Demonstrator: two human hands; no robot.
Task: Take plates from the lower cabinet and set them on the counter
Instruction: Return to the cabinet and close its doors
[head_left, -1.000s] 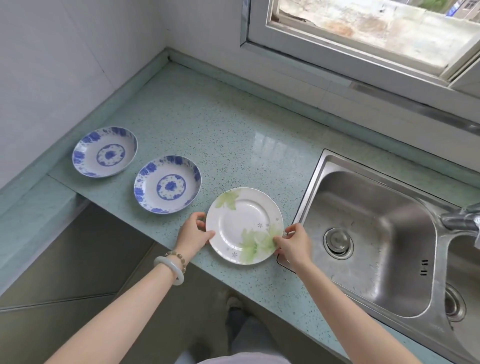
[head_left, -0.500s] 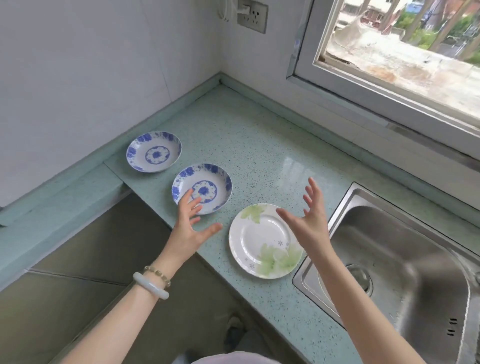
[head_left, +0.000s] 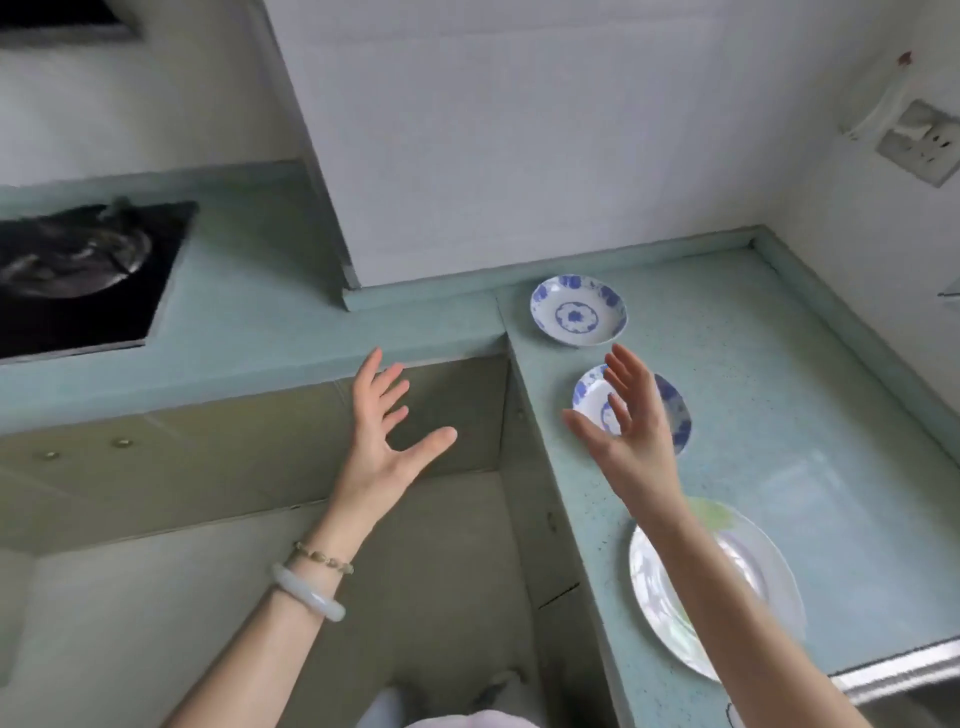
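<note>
The pale green counter (head_left: 779, 415) runs in an L around the corner, with a black gas hob (head_left: 78, 270) sunk into its left stretch. Three plates lie in a row along the counter's front edge: a white plate with green flowers (head_left: 737, 577) nearest, partly hidden by the right forearm, a blue-patterned plate (head_left: 670, 410) behind the right hand (head_left: 631, 431), and another blue-patterned dish (head_left: 577, 309) furthest back. The left hand (head_left: 382, 436) hovers over the cabinet front, fingers spread, holding nothing; the right is likewise spread and empty. A wall socket (head_left: 922, 143) sits top right
</note>
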